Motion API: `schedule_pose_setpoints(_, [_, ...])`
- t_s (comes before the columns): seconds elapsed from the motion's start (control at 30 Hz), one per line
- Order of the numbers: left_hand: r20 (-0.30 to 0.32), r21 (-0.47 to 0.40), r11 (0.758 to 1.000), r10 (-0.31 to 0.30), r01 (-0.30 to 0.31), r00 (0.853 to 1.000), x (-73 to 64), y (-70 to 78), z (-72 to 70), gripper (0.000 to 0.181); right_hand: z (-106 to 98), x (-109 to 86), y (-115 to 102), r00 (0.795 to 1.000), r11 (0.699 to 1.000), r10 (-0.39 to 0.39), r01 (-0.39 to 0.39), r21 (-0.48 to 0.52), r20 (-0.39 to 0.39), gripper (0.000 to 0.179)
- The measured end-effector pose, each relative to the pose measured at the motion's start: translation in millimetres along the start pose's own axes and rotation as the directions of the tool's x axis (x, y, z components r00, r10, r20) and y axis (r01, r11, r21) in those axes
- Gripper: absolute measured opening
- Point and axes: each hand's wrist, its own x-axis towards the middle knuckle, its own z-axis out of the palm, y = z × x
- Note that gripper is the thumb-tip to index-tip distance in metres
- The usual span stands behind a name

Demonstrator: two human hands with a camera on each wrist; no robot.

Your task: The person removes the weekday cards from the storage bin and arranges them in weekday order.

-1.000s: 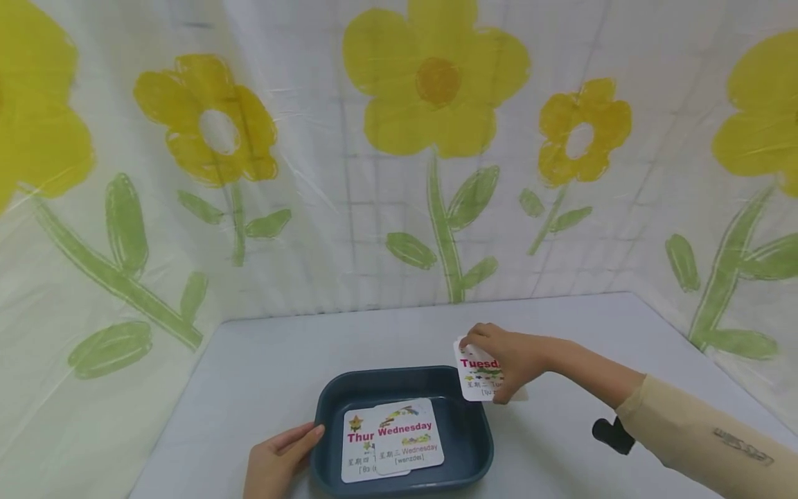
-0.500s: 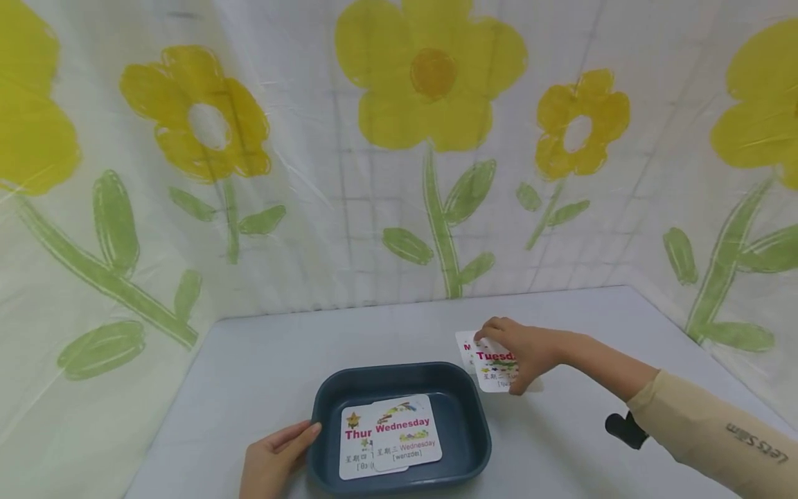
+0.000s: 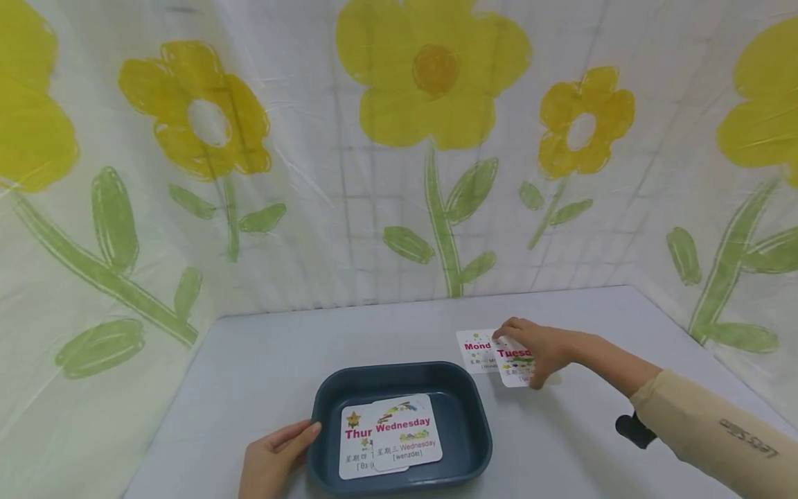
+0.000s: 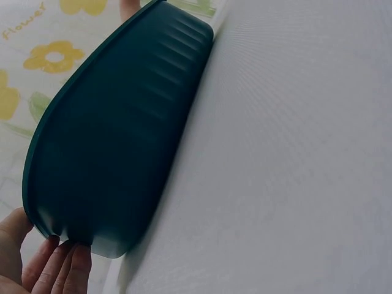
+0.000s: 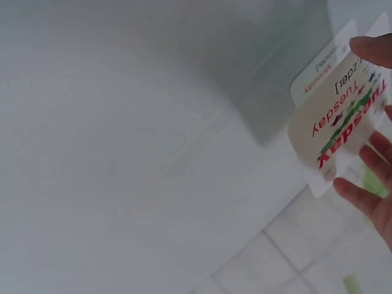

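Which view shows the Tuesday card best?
Right wrist: it shows the Tuesday card close up, its smaller "Tuesday" readable in full. In the head view, the right hand covers part of it; the left wrist view misses it.

It's a closed-in spot, home or school, I can't tell. A pale sheet (image 3: 312, 229) with big yellow flowers (image 3: 434, 69) hangs from nine o'clock round to three, around a white surface (image 3: 262, 374). School-like day cards (image 3: 408, 433) sit at six o'clock.

Left hand (image 3: 277, 456) gripping, right arm (image 3: 623, 364) extended, right hand (image 3: 544, 350) pinching
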Motion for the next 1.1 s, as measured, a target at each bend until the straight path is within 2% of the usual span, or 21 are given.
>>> schedule_pose_setpoints(0.27, [-0.003,-0.005,1.0,-0.011,0.011,1.0,1.5,-0.7,-0.4,0.079,3.9,4.6,27.9,0.999,0.999,0.036,-0.036,-0.02,-0.017,0.089])
schedule_pose_setpoints(0.43, [-0.006,-0.012,1.0,-0.009,0.009,1.0,2.1,-0.9,-0.3,0.078,11.5,9.7,42.8,0.998,0.997,0.066,-0.066,-0.036,0.004,0.089])
schedule_pose_setpoints(0.8, [-0.014,-0.015,1.0,-0.018,0.018,1.0,2.1,-0.2,-0.3,0.078,16.4,17.6,58.0,0.994,0.991,0.104,-0.102,-0.087,0.025,0.089])
schedule_pose_setpoints(1.1, [-0.017,-0.011,1.0,-0.025,0.025,1.0,1.7,1.0,-0.2,0.078,18.7,25.2,66.3,0.993,0.989,0.119,-0.117,-0.089,0.019,0.088])
